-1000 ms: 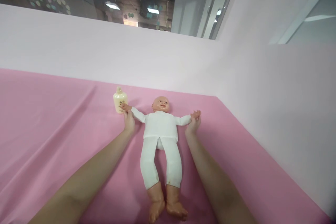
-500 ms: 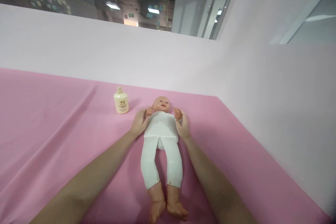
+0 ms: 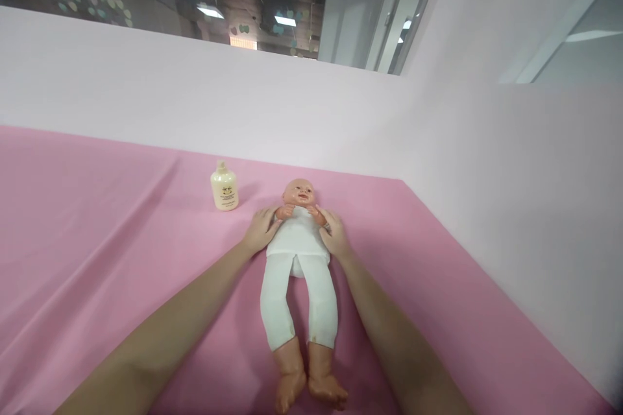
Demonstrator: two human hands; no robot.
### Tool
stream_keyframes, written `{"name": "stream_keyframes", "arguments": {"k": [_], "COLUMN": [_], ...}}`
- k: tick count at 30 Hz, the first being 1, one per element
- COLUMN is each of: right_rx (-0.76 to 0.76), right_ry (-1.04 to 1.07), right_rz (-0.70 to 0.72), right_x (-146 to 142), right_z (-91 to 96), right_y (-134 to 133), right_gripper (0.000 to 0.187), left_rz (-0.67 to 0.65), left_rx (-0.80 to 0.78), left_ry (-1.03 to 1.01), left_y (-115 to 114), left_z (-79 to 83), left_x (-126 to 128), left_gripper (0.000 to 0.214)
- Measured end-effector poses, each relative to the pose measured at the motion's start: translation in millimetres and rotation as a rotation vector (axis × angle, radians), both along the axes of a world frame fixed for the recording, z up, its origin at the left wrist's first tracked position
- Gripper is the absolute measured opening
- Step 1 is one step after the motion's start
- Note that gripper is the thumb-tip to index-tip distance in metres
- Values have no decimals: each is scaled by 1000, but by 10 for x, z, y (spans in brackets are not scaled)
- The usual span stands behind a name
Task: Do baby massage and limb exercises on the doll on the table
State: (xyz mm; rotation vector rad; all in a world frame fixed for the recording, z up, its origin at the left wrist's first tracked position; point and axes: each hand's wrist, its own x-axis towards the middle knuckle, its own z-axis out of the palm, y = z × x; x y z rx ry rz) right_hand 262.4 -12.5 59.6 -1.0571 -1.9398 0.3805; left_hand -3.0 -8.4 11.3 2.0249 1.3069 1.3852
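Doll (image 3: 298, 240) arms folded, both hands gripping

You have a doll (image 3: 298, 253) in a plain white suit with tan plastic head and feet, lying on a solid pink cloth (image 3: 97, 220). Near it stands a cream-yellow bottle (image 3: 224, 188) with a small dark print. The wall (image 3: 195, 97) behind is pale pinkish-white.

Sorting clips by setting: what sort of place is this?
Probably an infant-care practice station indoors: a baby doll on a pink cloth, a cream bottle beside it, pale partition walls around.
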Motion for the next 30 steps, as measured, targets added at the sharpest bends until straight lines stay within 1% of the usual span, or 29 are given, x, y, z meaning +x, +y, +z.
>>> {"name": "stream_keyframes", "arguments": {"k": [3, 5, 8, 11, 13, 16, 19, 23, 26, 28, 30], "right_rx": [-15, -49, -89, -68, -53, -50, -49, -90, -99, -58, -7], "right_ry": [194, 333, 502, 619, 658, 716, 790, 847, 890, 869, 795], "right_rz": [-26, -39, -46, -66, -96, -159, -244, -386, -478, -437, -314], "right_x": [15, 20, 21, 25, 36, 75, 158, 309, 333, 271, 168], "right_z": [-54, -82, -83, -42, -11, 0, -57, -185, -208, -169, -111], "right_y": [30, 57, 95, 117, 125, 153, 224, 329, 330, 284, 218], "right_gripper": [69, 67, 66, 67, 67, 67, 67, 66, 64, 66, 67], "left_rz": [20, 36, 68, 110, 146, 191, 232, 278, 328, 310, 263], "left_rx": [-4, -18, -36, -98, -133, -141, -173, -327, -389, -350, -276], "left_ry": [-103, -210, -395, -544, -607, -669, -756, -912, -929, -890, -821], "left_y": [12, 27, 55, 82, 101, 148, 230, 364, 398, 365, 296], "left_z": [26, 26, -12, -69, -104, -162, -253, -405, -454, -427, -361], "left_x": [-39, -62, -88, -106, -116, -133, -173, -265, -296, -271, -217], "left_gripper": [46, 47, 50, 51, 49, 46, 43, 38, 38, 38, 39]}}
